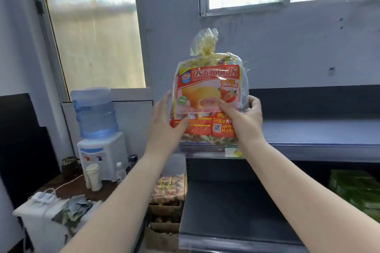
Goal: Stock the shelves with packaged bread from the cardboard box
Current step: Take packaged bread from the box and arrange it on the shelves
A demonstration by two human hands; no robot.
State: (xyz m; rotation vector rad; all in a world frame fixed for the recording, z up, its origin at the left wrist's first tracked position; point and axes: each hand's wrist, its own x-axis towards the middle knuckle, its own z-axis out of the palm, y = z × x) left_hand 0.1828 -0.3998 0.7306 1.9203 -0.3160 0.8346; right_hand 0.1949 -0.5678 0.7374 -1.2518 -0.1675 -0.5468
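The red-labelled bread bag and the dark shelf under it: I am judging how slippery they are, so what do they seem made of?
The red-labelled bread bag looks like thin clear plastic film: glossy, crinkled, gathered at a tied top. The dark shelf looks like painted metal with a smooth, faintly sheened top, though the blur leaves laminate possible.

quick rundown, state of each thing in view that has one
bread bag: upright, tied shut, held at the top shelf's front edge
left hand: grip on bag's left side
right hand: grip on bag's right side
top shelf: bare
cardboard box: open
water bottle: partly full
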